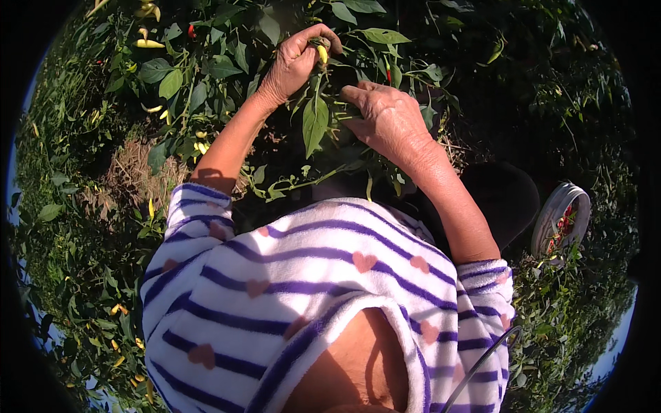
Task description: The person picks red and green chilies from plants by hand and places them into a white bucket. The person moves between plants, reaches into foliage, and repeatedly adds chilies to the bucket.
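My left hand (304,62) grips a leafy stem of a chili pepper plant, its fingers curled around it beside a yellow pepper (323,53). Just below and to the right, my right hand (387,113) is at the same plant, with thumb and index finger near its thin stems; whether something is between them is hidden. A green leaf (315,124) hangs between the two hands. A red pepper (388,76) is just above my right hand. Lower down, a pale pepper (369,189) hangs close to the striped top.
A pale bucket (552,217) holding red peppers stands at the right among the plants. Pepper plants with yellow fruit (150,44) grow at the left. Dry straw (134,170) covers soil there. A dark rounded shape (503,204), perhaps a knee, lies between my right forearm and the bucket.
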`<state>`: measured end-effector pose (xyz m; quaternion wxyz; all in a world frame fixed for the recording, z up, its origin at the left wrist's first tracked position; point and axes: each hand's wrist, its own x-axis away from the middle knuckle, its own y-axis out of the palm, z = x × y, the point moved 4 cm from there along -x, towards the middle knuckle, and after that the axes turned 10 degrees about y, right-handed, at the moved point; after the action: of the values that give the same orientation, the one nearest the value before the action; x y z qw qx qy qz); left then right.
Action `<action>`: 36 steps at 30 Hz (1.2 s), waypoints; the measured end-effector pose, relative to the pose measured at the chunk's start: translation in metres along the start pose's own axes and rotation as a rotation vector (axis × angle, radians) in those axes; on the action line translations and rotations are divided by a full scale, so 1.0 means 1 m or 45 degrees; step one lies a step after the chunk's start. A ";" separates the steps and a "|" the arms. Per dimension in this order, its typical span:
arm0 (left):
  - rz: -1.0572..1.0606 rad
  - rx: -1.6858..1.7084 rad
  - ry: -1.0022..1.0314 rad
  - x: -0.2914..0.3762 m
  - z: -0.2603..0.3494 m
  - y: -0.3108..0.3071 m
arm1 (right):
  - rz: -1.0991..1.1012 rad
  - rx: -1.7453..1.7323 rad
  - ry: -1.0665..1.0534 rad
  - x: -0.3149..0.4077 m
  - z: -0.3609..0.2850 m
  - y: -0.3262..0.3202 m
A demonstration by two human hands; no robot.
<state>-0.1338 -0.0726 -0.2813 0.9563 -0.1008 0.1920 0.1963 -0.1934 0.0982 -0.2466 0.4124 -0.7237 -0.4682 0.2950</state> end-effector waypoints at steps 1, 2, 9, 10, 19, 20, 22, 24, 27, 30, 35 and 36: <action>-0.058 -0.196 0.046 0.001 0.000 0.001 | 0.037 -0.007 -0.015 0.006 -0.004 0.000; -0.055 -0.381 0.061 0.004 -0.003 0.003 | 0.052 0.018 0.000 0.011 -0.009 0.001; -0.088 -1.218 0.326 0.021 -0.021 -0.017 | -0.288 -0.250 0.041 0.076 -0.037 0.003; -0.144 -1.285 0.400 0.023 -0.018 -0.018 | -0.295 -0.375 0.112 0.079 -0.031 -0.001; -0.151 -1.108 0.854 -0.003 0.122 0.037 | -0.230 -1.263 0.696 0.102 0.042 -0.049; -0.215 -0.972 0.887 -0.008 0.135 0.047 | -0.244 -1.264 0.754 0.104 0.045 -0.050; -0.326 -0.679 0.832 -0.013 0.153 0.069 | -0.255 -1.290 0.811 0.106 0.048 -0.050; -0.488 -0.562 0.690 -0.020 0.155 0.092 | -0.217 -1.316 0.811 0.106 0.048 -0.051; -0.842 -0.912 0.461 -0.021 0.136 0.129 | -0.070 -1.309 0.669 0.106 0.050 -0.059; -1.056 -0.886 0.422 -0.027 0.116 0.145 | -0.036 -1.271 0.702 0.110 0.060 -0.065; -1.197 -0.442 0.432 -0.037 0.096 0.145 | -0.058 -1.373 0.574 0.111 0.075 -0.066; -1.285 -0.362 0.284 -0.036 0.091 0.143 | -0.110 -1.406 0.579 0.111 0.077 -0.064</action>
<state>-0.1937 0.0689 -0.2008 0.8824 -0.3295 0.1917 -0.2757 -0.2410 0.2397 -0.2328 0.0766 -0.8562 -0.4812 -0.1715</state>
